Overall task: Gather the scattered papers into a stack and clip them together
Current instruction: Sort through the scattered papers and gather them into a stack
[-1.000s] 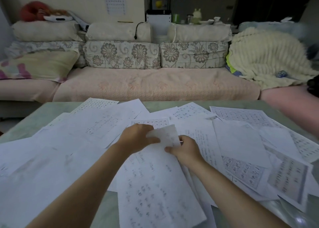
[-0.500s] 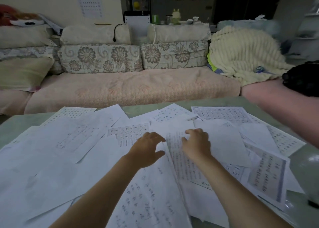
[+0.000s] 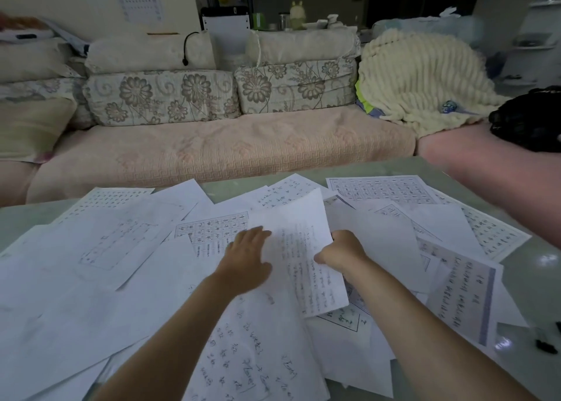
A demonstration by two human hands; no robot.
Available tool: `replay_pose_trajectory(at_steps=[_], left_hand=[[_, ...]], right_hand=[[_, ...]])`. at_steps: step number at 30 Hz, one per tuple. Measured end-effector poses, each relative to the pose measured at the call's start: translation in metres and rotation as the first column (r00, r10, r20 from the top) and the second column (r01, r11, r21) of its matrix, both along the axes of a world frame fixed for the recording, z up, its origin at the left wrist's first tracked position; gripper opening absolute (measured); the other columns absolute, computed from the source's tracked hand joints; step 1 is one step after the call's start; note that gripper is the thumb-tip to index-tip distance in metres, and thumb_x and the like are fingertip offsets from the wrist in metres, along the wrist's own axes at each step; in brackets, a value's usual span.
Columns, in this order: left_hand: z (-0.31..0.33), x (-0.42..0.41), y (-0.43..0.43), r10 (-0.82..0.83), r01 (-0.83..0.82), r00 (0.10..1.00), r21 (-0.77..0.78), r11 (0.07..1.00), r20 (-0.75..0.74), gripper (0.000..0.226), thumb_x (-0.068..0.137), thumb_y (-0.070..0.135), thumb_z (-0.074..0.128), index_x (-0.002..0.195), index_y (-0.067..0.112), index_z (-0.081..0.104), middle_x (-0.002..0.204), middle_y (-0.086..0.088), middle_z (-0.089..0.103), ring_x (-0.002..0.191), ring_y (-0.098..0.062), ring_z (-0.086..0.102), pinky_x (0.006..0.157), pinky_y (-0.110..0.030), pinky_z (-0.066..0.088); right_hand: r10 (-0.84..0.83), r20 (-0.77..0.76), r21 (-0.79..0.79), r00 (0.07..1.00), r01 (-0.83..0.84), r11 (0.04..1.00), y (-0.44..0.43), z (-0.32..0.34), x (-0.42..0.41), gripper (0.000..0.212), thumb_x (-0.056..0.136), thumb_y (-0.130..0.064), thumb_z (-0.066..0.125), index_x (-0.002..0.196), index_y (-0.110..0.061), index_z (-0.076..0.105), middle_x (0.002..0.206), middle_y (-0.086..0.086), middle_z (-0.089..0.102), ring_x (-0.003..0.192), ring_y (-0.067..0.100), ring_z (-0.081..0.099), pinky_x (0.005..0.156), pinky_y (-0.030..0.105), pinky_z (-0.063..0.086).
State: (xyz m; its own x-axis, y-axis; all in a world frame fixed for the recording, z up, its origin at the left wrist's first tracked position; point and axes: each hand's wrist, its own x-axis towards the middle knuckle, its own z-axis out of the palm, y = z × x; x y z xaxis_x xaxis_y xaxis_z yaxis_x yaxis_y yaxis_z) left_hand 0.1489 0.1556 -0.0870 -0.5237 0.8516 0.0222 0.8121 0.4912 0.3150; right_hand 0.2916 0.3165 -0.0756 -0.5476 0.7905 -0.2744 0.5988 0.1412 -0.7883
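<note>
Several white sheets with printed grids and handwriting lie scattered point(image 3: 127, 243) over a pale green table point(image 3: 522, 367). In the middle, one handwritten sheet point(image 3: 300, 249) is lifted at an angle above the pile. My right hand point(image 3: 340, 253) grips its right edge, thumb on top. My left hand point(image 3: 247, 262) lies palm down with spread fingers at the sheet's left edge, touching it and pressing the papers below. A large handwritten sheet point(image 3: 252, 355) lies between my forearms.
Small black clips point(image 3: 546, 346) lie at the table's right edge. A pink-covered sofa point(image 3: 218, 148) with floral cushions stands behind the table. A cream knitted blanket point(image 3: 422, 76) and a black object point(image 3: 528, 121) sit at its right end.
Half a second ago both hands lay flat on the pile. Since then my right hand has taken hold of one handwritten sheet and raised it; my left hand now rests against its left edge.
</note>
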Motion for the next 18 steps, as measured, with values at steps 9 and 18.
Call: replay_pose_trajectory(at_steps=[9,18], left_hand=[[0.008,-0.048,-0.031,0.092,-0.062,0.991,-0.289,0.955,0.092,0.105,0.051,0.071,0.077,0.139,0.029,0.039,0.133,0.004,0.048,0.122,-0.022,0.042,0.103,-0.045,0.04],[0.006,-0.042,-0.023,0.077,-0.069,0.976,-0.043,0.997,0.204,0.048,0.084,0.045,0.065,0.128,0.028,0.056,0.127,0.004,0.058,0.115,-0.024,0.055,0.098,-0.037,0.046]], right_hand=[[0.325,0.015,-0.046,0.945,-0.324,0.945,-0.009,-0.001,0.02,0.029,0.093,-0.007,0.055,0.121,-0.016,0.059,0.117,0.002,0.065,0.108,0.022,0.061,0.096,0.038,0.05],[0.343,0.012,-0.058,0.939,-0.342,0.938,-0.012,0.007,0.038,0.044,0.078,-0.01,0.066,0.119,-0.023,0.057,0.112,-0.002,0.069,0.101,0.016,0.068,0.092,0.043,0.056]])
